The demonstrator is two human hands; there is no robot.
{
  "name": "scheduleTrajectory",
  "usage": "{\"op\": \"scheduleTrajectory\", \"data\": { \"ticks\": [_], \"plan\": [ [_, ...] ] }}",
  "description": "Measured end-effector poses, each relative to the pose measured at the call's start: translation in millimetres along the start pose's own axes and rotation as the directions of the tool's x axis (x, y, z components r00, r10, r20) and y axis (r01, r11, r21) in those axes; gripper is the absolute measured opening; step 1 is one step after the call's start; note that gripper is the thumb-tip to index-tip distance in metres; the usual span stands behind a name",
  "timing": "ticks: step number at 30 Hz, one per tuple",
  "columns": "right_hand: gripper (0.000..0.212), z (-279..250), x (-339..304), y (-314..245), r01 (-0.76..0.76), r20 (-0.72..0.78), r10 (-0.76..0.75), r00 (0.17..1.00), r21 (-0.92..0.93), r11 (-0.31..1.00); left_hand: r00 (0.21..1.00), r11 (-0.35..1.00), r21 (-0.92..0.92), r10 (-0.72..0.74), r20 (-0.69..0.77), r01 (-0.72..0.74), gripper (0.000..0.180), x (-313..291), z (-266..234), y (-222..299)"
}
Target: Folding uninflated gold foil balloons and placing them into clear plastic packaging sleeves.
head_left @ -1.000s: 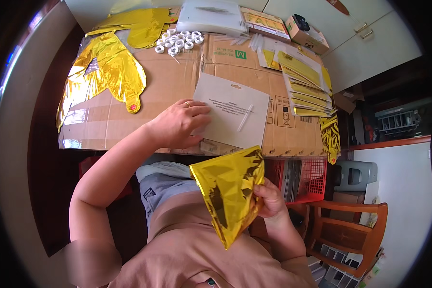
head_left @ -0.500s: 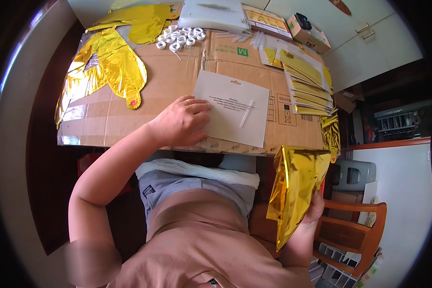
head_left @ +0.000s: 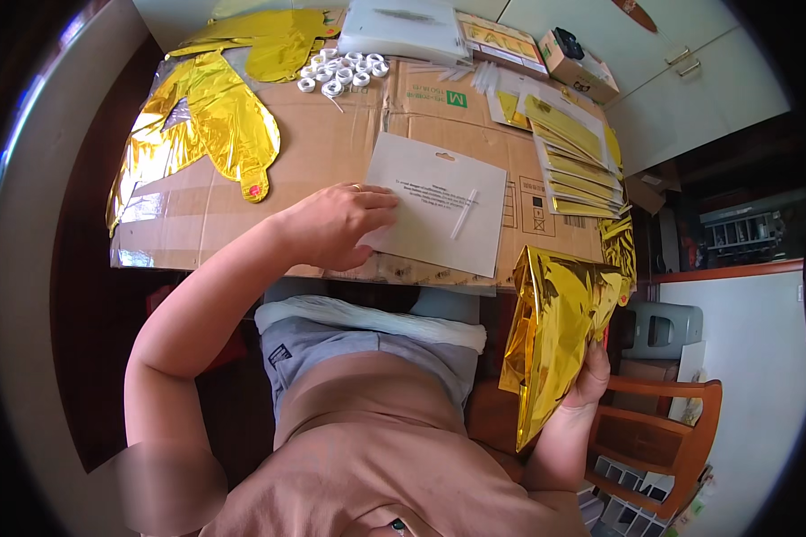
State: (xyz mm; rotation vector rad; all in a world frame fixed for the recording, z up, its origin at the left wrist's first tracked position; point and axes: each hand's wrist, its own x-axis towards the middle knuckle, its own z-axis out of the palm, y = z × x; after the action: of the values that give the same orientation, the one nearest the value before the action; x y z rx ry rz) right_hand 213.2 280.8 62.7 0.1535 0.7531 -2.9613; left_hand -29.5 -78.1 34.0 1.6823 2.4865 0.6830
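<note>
My left hand [head_left: 347,224] lies on the left edge of a white card [head_left: 425,234] with a hang hole, its fingers stretched out over the card. On that card rests a thin clear straw [head_left: 464,215]. My right hand [head_left: 591,376] grips a folded gold foil balloon [head_left: 560,327], off the table's front edge at the right. The balloon hides part of that hand's fingers.
Flat gold foil balloons [head_left: 233,121] lie at the table's left. White ribbon rolls [head_left: 336,73] sit at the back, near a stack of clear plastic bags [head_left: 403,31]. Packed gold sheets [head_left: 573,161] overlap at the right. A wooden chair [head_left: 703,430] stands right of me.
My right hand has raised the foil balloon slightly toward the table, and its broad face shows more. My left hand stays on the card. The whole view has shifted a little.
</note>
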Motion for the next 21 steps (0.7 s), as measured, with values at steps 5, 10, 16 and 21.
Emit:
{"op": "scheduleTrajectory", "data": {
  "ticks": [5, 10, 16, 21],
  "plan": [
    [0.058, 0, 1, 1, -0.018, 0.024, 0.018, 1.0, -0.027, 0.999, 1.0, 0.999, 0.022, 0.029, 0.005, -0.029, 0.053, 2, -1, 2],
    [0.054, 4, 1, 6, 0.029, -0.013, -0.031, 0.999, -0.108, 0.994, 0.978, 0.943, 0.289, 0.193, -0.074, -0.164, 0.048, -3, 17, 17],
    [0.052, 5, 0, 6, 0.031, -0.015, -0.033, 0.999, -0.127, 0.991, 0.965, 0.913, 0.369, 0.234, -0.12, -0.176, 0.026, -11, 24, 34],
    [0.051, 1, -3, 6, 0.018, -0.041, -0.024, 0.999, -0.132, 0.991, 0.973, 0.974, 0.213, 0.118, -0.197, -0.075, 0.022, -13, 29, 37]
  ]
}}
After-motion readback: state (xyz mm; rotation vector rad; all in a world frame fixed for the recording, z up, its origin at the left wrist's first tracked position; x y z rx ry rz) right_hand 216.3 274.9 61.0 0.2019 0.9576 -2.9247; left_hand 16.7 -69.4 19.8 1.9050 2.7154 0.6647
